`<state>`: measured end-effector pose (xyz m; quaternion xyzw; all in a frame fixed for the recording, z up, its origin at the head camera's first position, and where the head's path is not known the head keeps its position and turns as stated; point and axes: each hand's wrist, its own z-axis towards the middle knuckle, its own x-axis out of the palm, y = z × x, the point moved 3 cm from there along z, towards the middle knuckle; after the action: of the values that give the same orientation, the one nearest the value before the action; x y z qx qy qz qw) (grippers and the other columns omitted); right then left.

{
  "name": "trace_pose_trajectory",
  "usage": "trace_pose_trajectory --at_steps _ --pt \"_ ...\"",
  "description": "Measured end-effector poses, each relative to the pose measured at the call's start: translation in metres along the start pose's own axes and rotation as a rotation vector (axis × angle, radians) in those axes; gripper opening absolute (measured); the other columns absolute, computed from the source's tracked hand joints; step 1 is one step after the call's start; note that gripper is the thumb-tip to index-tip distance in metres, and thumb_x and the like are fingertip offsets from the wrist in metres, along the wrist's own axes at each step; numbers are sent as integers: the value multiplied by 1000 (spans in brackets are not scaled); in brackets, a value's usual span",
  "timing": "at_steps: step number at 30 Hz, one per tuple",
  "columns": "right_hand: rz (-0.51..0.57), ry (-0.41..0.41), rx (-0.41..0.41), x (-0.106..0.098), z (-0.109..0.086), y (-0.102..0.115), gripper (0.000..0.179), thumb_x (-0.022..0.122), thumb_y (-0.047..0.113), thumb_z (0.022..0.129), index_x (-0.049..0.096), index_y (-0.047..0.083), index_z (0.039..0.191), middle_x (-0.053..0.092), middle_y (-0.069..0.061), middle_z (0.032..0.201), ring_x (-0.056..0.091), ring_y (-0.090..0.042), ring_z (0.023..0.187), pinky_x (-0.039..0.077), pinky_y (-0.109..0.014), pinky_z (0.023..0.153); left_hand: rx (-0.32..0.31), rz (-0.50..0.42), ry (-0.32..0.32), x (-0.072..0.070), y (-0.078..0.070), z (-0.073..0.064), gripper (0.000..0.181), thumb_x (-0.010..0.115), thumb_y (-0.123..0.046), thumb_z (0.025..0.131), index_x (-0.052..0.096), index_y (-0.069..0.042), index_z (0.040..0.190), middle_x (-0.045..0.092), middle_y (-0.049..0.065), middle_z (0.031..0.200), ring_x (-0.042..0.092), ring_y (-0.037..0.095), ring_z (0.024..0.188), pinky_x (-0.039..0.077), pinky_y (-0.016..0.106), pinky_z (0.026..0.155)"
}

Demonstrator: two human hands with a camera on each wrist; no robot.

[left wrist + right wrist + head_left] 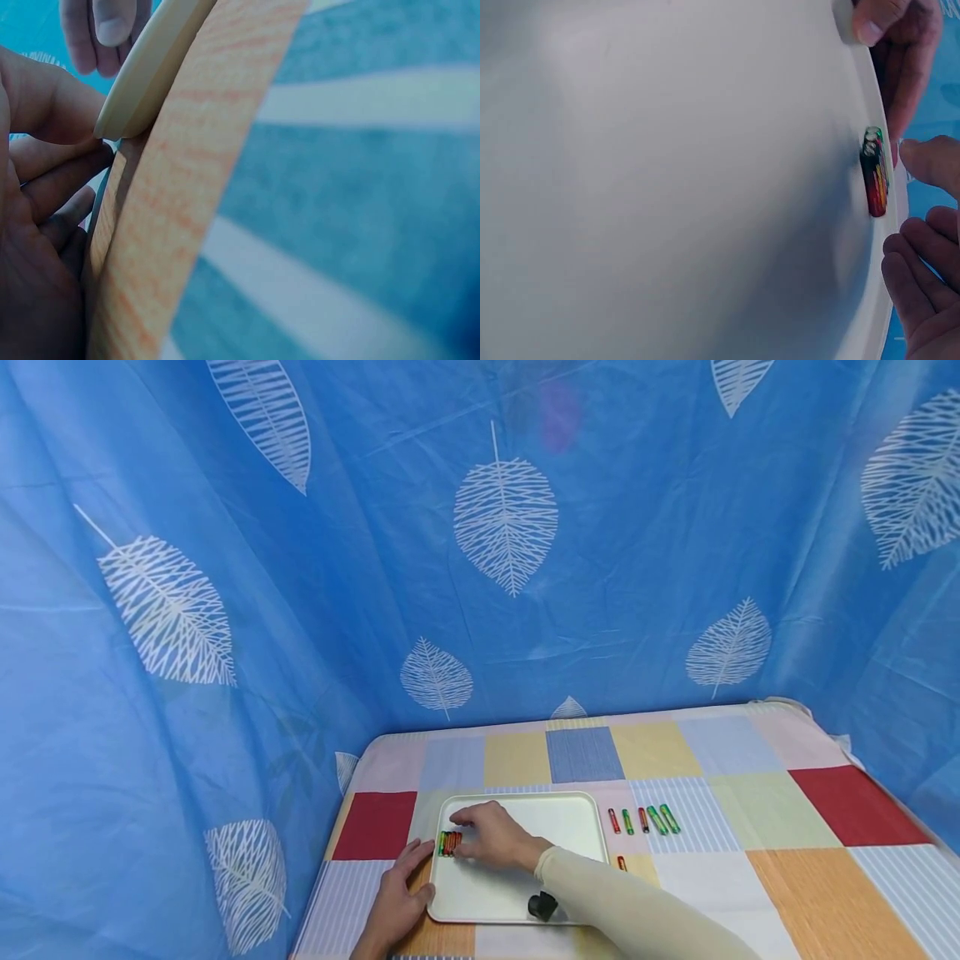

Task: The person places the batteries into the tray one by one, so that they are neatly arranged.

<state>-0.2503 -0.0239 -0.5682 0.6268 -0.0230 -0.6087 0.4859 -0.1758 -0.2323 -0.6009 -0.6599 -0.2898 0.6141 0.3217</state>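
A row of small red and green batteries (pixel 449 843) lies side by side along the left side of a white tray (pixel 480 889). Over that end of the tray, my right hand (pixel 498 837) has thumb and fingers spread to either side of the row. In the right wrist view its fingers (pixel 915 262) are loosely bent, with nothing between them, close to the batteries (pixel 874 172). My left hand (pixel 397 897) rests at the tray's left edge, thumb touching the rim (pixel 127 112) and its other fingers extended along the outside.
Right of the tray, several more red and green batteries (pixel 648 820) lie spaced out on the patchwork tablecloth (pixel 720 893). A single red battery (pixel 622 863) is nearer, beside the right sleeve (pixel 622 893). Blue leaf-print curtains (pixel 585 610) hang behind and at the sides.
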Motion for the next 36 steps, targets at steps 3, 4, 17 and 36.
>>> trace_pose_trajectory --at_steps 3,4,17,36 --pt "19 -7 -13 -7 -2 -4 47 88 21 90 78 4 132 81 -7 128 77 -16 115 63 -32 101 -4 -2 -1 0 -1 1 66 76 0 88 65 -11 152 51 26 165 38 52 159 29 78 125" --pt "19 -10 -20 -10 -3 -5 47 87 21 90 78 3 132 81 -8 128 77 -17 115 63 -32 101 -4 -2 0 0 -1 1 66 76 0 88 65 -11 152 51 26 165 38 52 159 29 78 125" --pt "72 -35 5 -31 -20 -20 48 87 25 90 78 1 130 82 -9 125 78 -22 113 64 -37 100 -28 -3 -8 0 -2 3 68 75 1 87 65 -10 152 51 25 166 37 51 160 28 77 127" --pt "158 -75 60 -71 -65 -46 51 87 30 93 76 4 135 80 -12 130 79 -30 115 64 -44 102 19 8 -24 1 2 1 67 75 3 85 66 -8 150 53 27 163 41 52 157 31 76 126"
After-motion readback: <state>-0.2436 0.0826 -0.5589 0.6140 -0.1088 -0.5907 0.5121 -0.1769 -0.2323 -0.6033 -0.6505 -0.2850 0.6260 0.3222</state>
